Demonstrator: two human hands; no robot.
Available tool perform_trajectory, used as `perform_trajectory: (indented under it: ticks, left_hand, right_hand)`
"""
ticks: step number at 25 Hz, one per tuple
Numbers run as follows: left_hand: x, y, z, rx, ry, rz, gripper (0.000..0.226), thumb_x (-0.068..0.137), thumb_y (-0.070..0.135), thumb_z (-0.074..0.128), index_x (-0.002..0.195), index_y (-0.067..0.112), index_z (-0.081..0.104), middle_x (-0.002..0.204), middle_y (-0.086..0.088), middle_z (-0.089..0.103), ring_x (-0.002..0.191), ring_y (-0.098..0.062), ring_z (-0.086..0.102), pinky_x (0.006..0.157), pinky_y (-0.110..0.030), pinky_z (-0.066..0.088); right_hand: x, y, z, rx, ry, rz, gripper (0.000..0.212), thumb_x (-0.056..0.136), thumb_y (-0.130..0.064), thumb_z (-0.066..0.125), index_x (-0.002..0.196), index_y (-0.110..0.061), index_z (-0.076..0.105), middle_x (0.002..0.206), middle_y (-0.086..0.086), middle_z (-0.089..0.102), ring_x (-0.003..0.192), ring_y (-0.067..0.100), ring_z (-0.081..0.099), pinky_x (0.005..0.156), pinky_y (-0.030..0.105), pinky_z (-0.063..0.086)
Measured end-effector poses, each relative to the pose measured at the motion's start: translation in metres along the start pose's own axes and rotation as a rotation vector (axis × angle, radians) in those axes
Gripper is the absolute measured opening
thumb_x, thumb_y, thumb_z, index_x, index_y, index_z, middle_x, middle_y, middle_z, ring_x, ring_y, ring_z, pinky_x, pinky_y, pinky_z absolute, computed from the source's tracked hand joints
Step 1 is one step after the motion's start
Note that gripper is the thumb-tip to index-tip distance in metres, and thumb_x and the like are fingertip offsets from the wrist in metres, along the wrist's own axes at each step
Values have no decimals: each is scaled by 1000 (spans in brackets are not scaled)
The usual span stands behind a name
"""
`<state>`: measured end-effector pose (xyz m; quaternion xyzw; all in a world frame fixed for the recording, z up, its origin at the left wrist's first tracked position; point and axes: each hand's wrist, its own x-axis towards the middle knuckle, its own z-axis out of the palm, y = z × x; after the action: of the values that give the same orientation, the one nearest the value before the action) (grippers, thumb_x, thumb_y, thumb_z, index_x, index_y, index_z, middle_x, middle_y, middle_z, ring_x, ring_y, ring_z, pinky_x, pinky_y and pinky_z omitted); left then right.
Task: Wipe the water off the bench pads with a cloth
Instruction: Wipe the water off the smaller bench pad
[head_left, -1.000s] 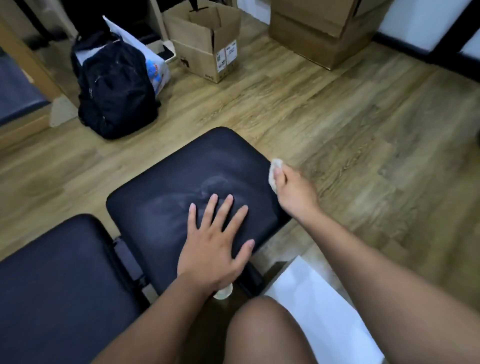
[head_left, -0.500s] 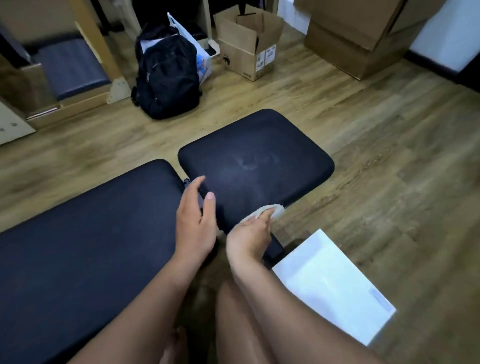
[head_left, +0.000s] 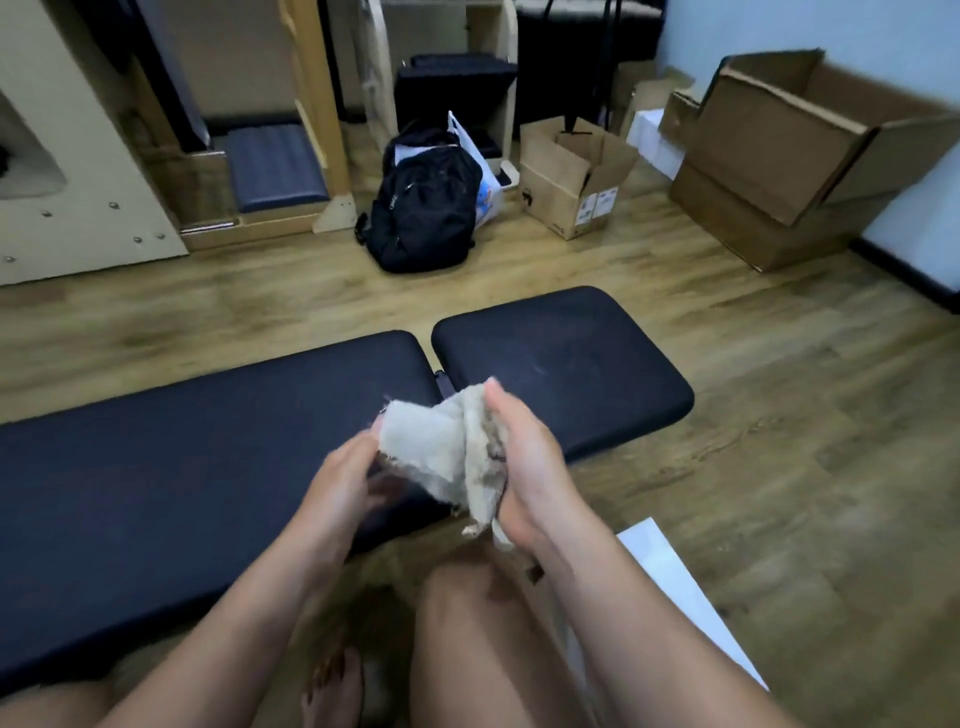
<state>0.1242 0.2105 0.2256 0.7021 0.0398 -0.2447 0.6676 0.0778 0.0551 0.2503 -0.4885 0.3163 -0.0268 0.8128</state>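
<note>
A frayed beige cloth (head_left: 441, 452) is held up in the air between both hands, above the gap between the two black bench pads. My left hand (head_left: 348, 478) pinches its left edge from below. My right hand (head_left: 524, 457) grips its right side, and a strip of cloth hangs down under that palm. The small seat pad (head_left: 582, 364) lies to the right and shows faint streaks near its middle. The long pad (head_left: 171, 467) stretches to the left. Neither hand touches a pad.
A black backpack (head_left: 423, 208) with a white bag behind it sits on the wooden floor beyond the bench. Open cardboard boxes (head_left: 571, 176) stand at the back right. A white sheet (head_left: 680, 587) lies on the floor by my right knee. Wooden equipment (head_left: 78, 171) fills the back left.
Both hands have left the seat pad. The cloth, bunched in my right hand before, is now lifted and spread between both hands. The camera has pulled back and turned left.
</note>
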Motion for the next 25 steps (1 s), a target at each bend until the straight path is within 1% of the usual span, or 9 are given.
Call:
perform_trajectory:
  ticks: [2, 6, 9, 12, 15, 19, 21, 24, 25]
  left_hand:
    - [-14, 4, 10, -117, -47, -42, 34, 101, 30, 52, 98, 7, 77, 97, -15, 76, 85, -25, 71, 75, -37, 53]
    - [-3, 6, 24, 153, 16, 162, 25, 95, 14, 63, 75, 16, 78, 81, -4, 75, 78, -14, 66, 72, -28, 48]
    - [45, -25, 20, 874, 104, 424, 28, 98, 41, 54, 117, 29, 70, 126, 9, 67, 120, -4, 56, 107, -30, 40]
    - [69, -71, 15, 1422, 59, 464, 61, 97, 54, 27, 148, 26, 47, 157, 0, 40, 149, -22, 28, 121, -52, 17]
    - [77, -76, 19, 1508, 79, 491, 62, 95, 50, 31, 148, 21, 47, 156, -7, 41, 146, -30, 32, 119, -57, 20]
    - [74, -75, 20, 1570, 88, 501, 63, 95, 49, 30, 149, 20, 45, 157, -8, 38, 147, -31, 30, 119, -57, 19]
    - [75, -75, 19, 1573, 105, 519, 63, 96, 49, 29, 150, 21, 43, 158, -8, 36, 148, -30, 27, 120, -56, 16]
    - [75, -78, 22, 1569, 135, 521, 63, 96, 49, 29, 150, 20, 42, 158, -10, 36, 148, -32, 27, 120, -57, 16]
    - [75, -79, 23, 1572, 131, 524, 62, 96, 49, 30, 150, 20, 42, 158, -10, 36, 148, -32, 27, 120, -57, 16]
  right_hand:
    - [-7, 15, -6, -165, -60, 35, 32, 76, -34, 75, 99, -14, 65, 95, 8, 73, 92, 27, 69, 85, 44, 55]
    - [-1, 22, -22, -488, -113, -181, 11, 83, -16, 69, 93, -18, 65, 88, 3, 73, 81, 14, 69, 74, 32, 54]
    - [64, -30, -71, -677, 232, -423, 10, 83, -18, 69, 84, -13, 61, 76, 2, 67, 70, 17, 61, 64, 32, 46]
    - [134, -57, -147, -1260, 440, -477, 12, 84, -20, 65, 90, -10, 63, 96, 7, 68, 98, 29, 61, 78, 31, 40]
    - [162, -9, -147, -1400, 361, -551, 33, 90, -18, 49, 116, -6, 65, 130, 12, 61, 134, 25, 45, 113, 45, 23]
    - [169, 12, -69, -1665, -36, -695, 43, 98, -35, 43, 135, -14, 51, 148, 1, 43, 144, 18, 27, 119, 48, 7]
    - [190, -24, -102, -1863, 140, -769, 38, 95, -34, 43, 127, -19, 56, 137, 0, 53, 136, 22, 36, 113, 51, 19]
    - [213, -89, -188, -1822, 670, -479, 33, 91, -31, 42, 110, -11, 60, 121, 15, 54, 117, 38, 43, 96, 49, 37]
    - [212, -92, -192, -1734, 725, -398, 32, 92, -28, 43, 110, -7, 59, 120, 18, 52, 114, 40, 44, 95, 48, 40]
